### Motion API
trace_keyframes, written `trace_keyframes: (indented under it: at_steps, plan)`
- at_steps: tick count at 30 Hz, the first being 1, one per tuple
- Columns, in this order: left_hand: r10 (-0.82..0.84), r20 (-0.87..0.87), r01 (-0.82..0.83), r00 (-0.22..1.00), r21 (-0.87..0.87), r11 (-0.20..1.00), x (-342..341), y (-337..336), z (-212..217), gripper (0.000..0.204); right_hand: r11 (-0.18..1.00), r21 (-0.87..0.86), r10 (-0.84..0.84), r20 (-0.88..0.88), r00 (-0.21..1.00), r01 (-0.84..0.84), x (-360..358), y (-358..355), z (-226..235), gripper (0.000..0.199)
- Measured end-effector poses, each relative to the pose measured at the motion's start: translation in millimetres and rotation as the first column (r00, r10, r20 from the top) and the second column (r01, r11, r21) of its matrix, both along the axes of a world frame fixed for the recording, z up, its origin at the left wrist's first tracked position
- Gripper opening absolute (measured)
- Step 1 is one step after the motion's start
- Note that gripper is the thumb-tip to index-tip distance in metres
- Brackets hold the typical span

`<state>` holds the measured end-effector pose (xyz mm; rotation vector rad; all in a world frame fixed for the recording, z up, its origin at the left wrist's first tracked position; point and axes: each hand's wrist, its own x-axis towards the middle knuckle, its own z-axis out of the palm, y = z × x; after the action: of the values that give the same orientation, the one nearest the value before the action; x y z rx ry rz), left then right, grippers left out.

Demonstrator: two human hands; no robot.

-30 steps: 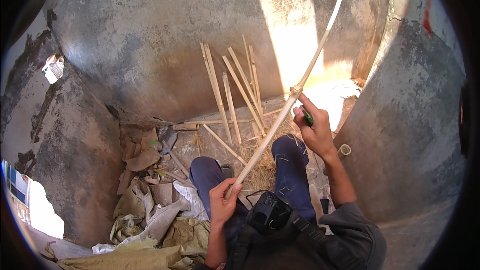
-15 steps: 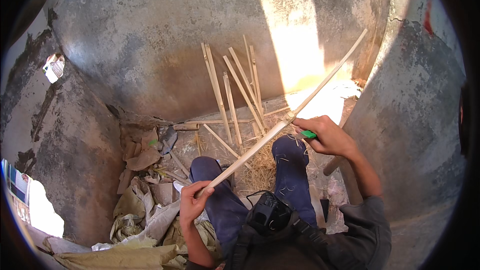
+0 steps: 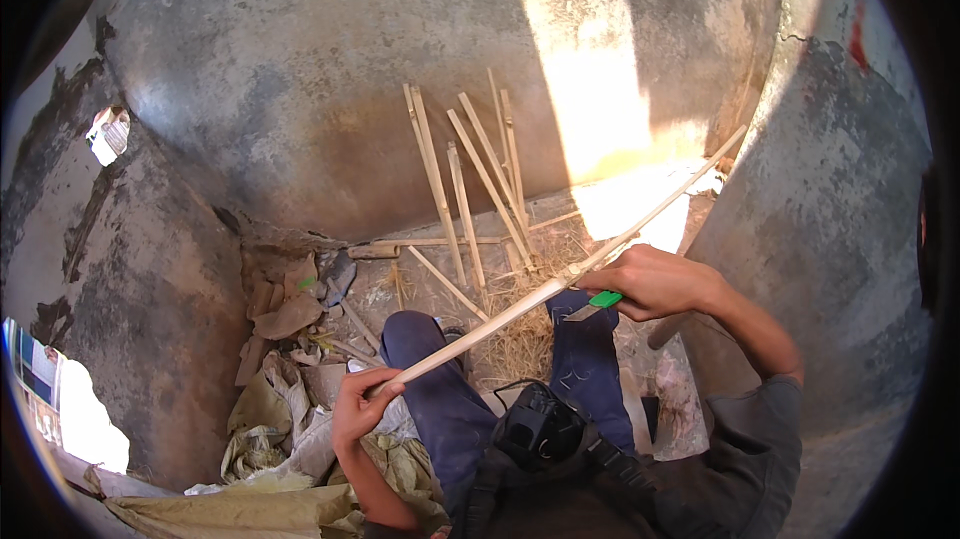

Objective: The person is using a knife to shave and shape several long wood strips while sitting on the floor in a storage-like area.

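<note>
Seated on the ground, blue-trousered knees (image 3: 590, 359) drawn up, facing a stained grey plaster wall (image 3: 330, 79).

Left hand (image 3: 362, 407): low at the left, just beside the left knee, fingers curled tight around the near end of a long, thin, pale split-bamboo strip (image 3: 520, 301). Right hand (image 3: 655, 282): higher at the right, above the right knee, fingers closed around a small knife with a green handle (image 3: 604, 299); short grey blade pointing left and down, lying just under the strip, whether touching it cannot be told. Same hand also pressed against the strip where it passes.

Strip running in a slant from the left hand, up across both knees, through the right hand, far end reaching into the sunlit patch (image 3: 620, 169) near the corner of the wall.

Leaning against the wall beyond the knees: several shorter pale bamboo slats (image 3: 465, 189), tilted and fanned, a few more lying flat on the floor at their feet. Heap of fine straw-coloured shavings (image 3: 525, 339) on the ground between the knees. At the left, crumpled brown paper scraps and pale cloth sacking (image 3: 280, 409), piled against the wall's foot. Black strapped device (image 3: 540, 424) on the chest, at the lower middle.
</note>
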<state>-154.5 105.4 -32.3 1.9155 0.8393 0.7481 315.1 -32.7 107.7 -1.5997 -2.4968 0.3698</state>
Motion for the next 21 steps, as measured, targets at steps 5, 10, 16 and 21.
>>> trace_keyframes:
  at_steps: [5, 10, 16, 21]
  plan:
    - [-0.08, -0.07, 0.08, 0.994, 0.004, 0.997, -11.2, 11.4, 7.1, 0.024, 0.988, -0.072, 0.128, -0.13, 0.983, -0.139, 1.0, 4.4, 0.9, 0.039]
    - [-0.156, -0.124, 0.153, 0.98, -0.03, 0.988, -16.6, 22.1, 10.8, 0.026, 0.964, -0.203, 0.152, -0.113, 0.982, -0.172, 1.5, 12.5, 4.4, 0.036]
    - [-0.215, -0.127, 0.202, 0.968, -0.103, 0.974, -14.7, 26.9, 17.3, 0.027, 0.954, -0.242, 0.134, -0.19, 0.973, -0.178, 2.7, 6.7, 4.4, 0.032]
    - [-0.258, -0.134, 0.239, 0.957, -0.144, 0.96, -16.3, 37.8, 8.1, 0.027, 0.949, -0.256, 0.123, -0.236, 0.964, -0.184, 7.7, 5.9, -6.1, 0.031]
